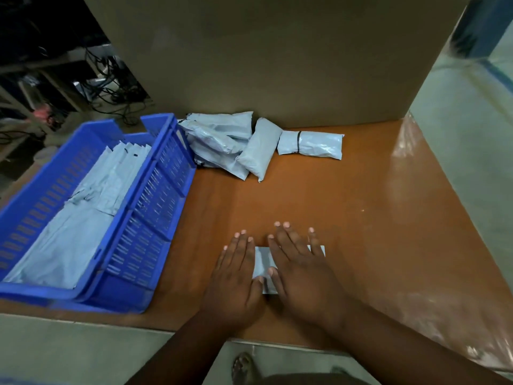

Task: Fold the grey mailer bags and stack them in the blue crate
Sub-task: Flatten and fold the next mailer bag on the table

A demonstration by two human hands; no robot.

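Head-camera view: at the near edge of a glossy orange-brown tabletop [347, 195], a person is pressing both palms flat on a small folded grey plastic mailer bag [262, 263], which is lying on the wood close to the table's front edge. The left hand [236, 279] is covering the bag's left part with fingers straight and together; the right hand [301, 270] is lying across its right part with fingers straight and slightly spread, a corner of grey showing beyond the little finger. Neither hand is curling around anything. To the left, a long blue slatted plastic crate [155, 207] is sitting on the table, holding a row of flat grey folded bags [91, 207] stacked along its length. Farther back, near the middle of the table, a loose heap of plump grey mailer bundles [222, 140] is lying just beside the crate's far corner, with one separate bundle banded in black [311, 144] resting to its right. Behind them, a tall brown cardboard wall [277, 51] is standing at the table's far edge. Dark cables [111, 79] are tangling under furniture at far left.
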